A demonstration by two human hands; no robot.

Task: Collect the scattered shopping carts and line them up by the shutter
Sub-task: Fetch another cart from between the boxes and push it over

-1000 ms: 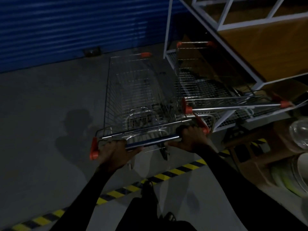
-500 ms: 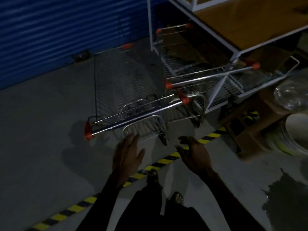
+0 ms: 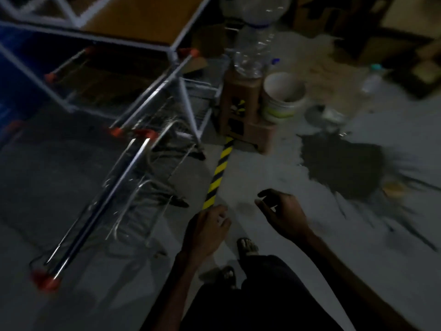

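Note:
Two wire shopping carts with orange handle caps stand side by side at the left. The nearer cart (image 3: 100, 199) shows its long handle bar running from lower left to centre. The second cart (image 3: 152, 91) sits beyond it, partly under a white-framed shelf. A strip of the blue shutter (image 3: 7, 68) shows at the far left edge. My left hand (image 3: 206, 229) hangs free right of the nearer cart, fingers loosely curled, holding nothing. My right hand (image 3: 279, 211) is also free, fingers relaxed and spread. The picture is motion-blurred.
A white-framed shelf (image 3: 181, 41) with brown boards overhangs the carts. Yellow-black floor tape (image 3: 218, 174) runs to a brown box (image 3: 238, 103) with a clear water bottle (image 3: 256, 44) on it. A white bucket (image 3: 282, 96) and a dark floor stain (image 3: 341, 163) lie right.
Both hands let go of the nearer cart's handle a second ago and now hang free. My view has swung to the right, away from the shutter, so the carts sit at the left.

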